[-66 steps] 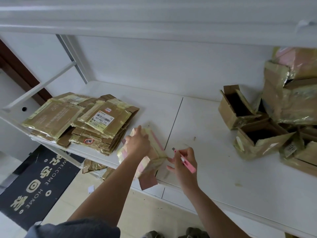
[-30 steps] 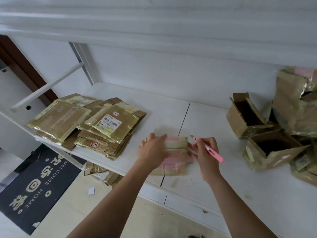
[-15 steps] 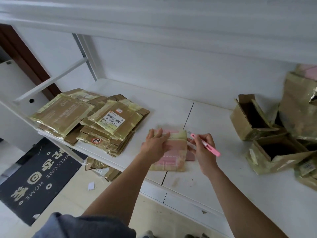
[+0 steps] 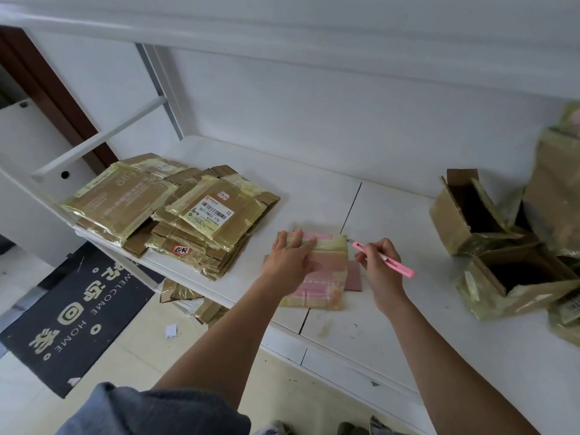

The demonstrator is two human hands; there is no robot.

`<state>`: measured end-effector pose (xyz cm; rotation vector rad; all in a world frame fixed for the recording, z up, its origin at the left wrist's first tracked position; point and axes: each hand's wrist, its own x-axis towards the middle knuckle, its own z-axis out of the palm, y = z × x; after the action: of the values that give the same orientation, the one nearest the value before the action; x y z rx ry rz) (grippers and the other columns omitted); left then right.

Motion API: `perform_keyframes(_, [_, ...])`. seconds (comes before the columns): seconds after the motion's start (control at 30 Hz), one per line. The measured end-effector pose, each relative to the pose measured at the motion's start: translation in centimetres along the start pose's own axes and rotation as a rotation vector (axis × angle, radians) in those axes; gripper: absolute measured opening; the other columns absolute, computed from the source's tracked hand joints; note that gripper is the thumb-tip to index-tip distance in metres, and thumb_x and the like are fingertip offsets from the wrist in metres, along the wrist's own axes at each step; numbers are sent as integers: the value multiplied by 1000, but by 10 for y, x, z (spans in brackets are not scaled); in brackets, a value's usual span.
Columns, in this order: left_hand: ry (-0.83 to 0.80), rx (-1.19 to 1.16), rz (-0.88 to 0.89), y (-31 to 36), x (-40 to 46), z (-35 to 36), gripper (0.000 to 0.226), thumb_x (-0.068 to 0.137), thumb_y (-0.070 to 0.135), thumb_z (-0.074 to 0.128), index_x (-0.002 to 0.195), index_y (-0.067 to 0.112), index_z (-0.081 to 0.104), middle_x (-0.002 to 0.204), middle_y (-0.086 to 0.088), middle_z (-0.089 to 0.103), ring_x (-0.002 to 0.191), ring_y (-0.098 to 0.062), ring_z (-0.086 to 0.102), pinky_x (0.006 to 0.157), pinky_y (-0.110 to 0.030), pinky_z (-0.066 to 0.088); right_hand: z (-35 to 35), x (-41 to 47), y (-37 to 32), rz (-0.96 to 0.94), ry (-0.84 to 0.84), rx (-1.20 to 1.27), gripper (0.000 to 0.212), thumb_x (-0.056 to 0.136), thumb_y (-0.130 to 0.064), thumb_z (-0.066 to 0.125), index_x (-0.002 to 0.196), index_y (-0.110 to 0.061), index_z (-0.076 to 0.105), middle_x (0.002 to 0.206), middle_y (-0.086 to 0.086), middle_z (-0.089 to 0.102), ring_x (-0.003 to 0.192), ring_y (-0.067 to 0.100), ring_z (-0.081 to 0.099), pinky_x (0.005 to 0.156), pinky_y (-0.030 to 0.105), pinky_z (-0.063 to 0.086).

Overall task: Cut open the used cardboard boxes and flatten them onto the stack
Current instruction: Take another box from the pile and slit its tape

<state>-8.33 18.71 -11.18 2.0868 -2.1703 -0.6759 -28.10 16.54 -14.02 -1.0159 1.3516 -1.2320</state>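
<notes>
At frame centre the left hand presses flat, fingers straight, on the pink box to pin it down; the right hand pinches the pink cutter at its upper right corner, probably to slit tape; the stack waits left.

The flattened box under the left hand was brown cardboard wrapped in glossy yellowish tape, with matt pink paper patches showing beneath. The cutter gripped in the right hand had a smooth pink plastic handle; its tip looked like metal, though it was too small to be sure. The stack was matt corrugated cardboard sheathed in shiny, crinkled tape, topped by a white paper label. The open boxes showed rough brown cardboard and wrinkled glossy tape. The shelf was smooth, white, faintly scuffed board. The doormat looked coarse dark fabric.
</notes>
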Motion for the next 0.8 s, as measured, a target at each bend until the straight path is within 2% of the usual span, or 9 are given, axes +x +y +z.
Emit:
perform_keyframes(0.17, [-11,25,5,1,0,-1,63,98,51,43,154,35,19,164,3,4,149,-34,-9,115,-60,21,-4,-15,0,-97,-31,-75,23,92,-17,56,73,-15,43,61,-8,59,62,7,54,57,17,42])
perform_keyframes(0.23, [-12,32,10,1,-1,-1,63,98,51,42,155,34,19,164,2,4,149,-34,-9,115,-60,21,-7,-22,0,-116,-37,-83,23,86,-25,58,72,-13,43,61,-8,58,60,7,52,53,15,39])
perform_keyframes(0.37, [-9,43,10,1,-1,-1,63,98,51,41,155,34,19,164,2,4,149,-35,-8,116,-59,21,-14,-30,4,-128,-65,-114,25,95,-12,59,74,-13,44,64,-2,57,61,9,50,52,16,39])
perform_keyframes(0.47, [-20,40,-1,1,-1,-2,63,98,51,42,155,35,18,164,3,3,149,-33,-9,116,-58,20,-18,-37,2,-113,-94,-126,25,95,-13,58,75,-12,43,65,6,55,58,8,47,51,18,37])
perform_keyframes(0.53, [-24,36,-1,2,-1,-2,63,98,51,41,155,35,18,164,3,3,149,-32,-9,117,-57,20,-21,-44,1,-125,-120,-146,26,94,-17,59,77,-7,42,68,14,53,58,7,46,51,17,36])
perform_keyframes(0.63, [-29,45,4,3,-2,-4,63,99,50,41,155,33,18,164,2,3,149,-33,-9,118,-55,16,-29,-53,-3,-124,-162,-190,25,96,-9,57,81,2,41,73,22,53,61,10,46,53,17,37])
perform_keyframes(0.7, [-39,67,17,3,-4,-6,68,98,53,43,156,32,14,165,0,1,149,-35,-9,120,-52,11,-35,-57,-8,-136,-212,-222,22,97,-5,55,82,5,42,71,19,56,61,9,50,56,17,40])
perform_keyframes(0.8, [-83,162,33,4,-5,-8,91,87,58,60,156,31,7,164,1,-2,149,-36,-8,120,-48,7,-46,-60,-12,-178,-212,-264,19,98,-4,54,83,2,44,70,12,57,61,5,53,56,17,41])
